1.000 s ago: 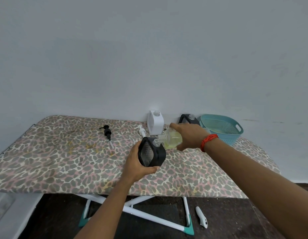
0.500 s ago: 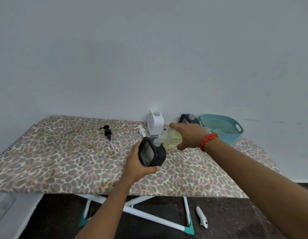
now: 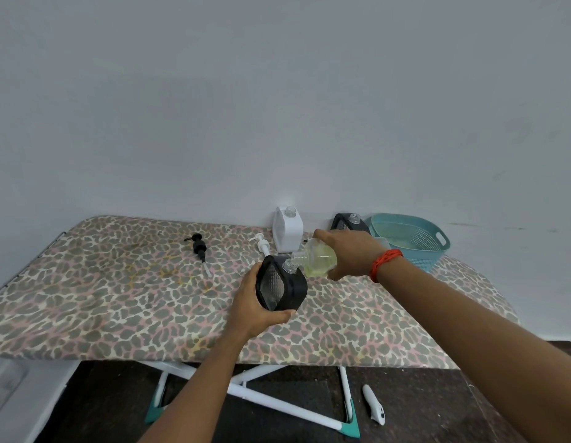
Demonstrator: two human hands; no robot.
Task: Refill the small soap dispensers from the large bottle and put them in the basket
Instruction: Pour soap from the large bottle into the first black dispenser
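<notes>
- A plain pale wall stands behind a leopard-print ironing board, which carries everything.
- Progress, as I judge it: this is the refill of the first of three. The black dispenser is held tilted above the board, near its middle, and the large bottle is tipped with its neck at the dispenser's open mouth. Whether soap is running is too small to tell.
- A white dispenser and a second black dispenser stand uncapped at the wall, likely waiting their turn.
- A black pump and a white pump lie loose on the board, so recapping is left.
- No dispenser shows in the teal basket at the far right; all placing is left.
- Left hand: its grip wraps the black dispenser from the side and below, thumb under the base.
- Right hand: its grip is curled round the large bottle's body, holding it nearly on its side.
</notes>
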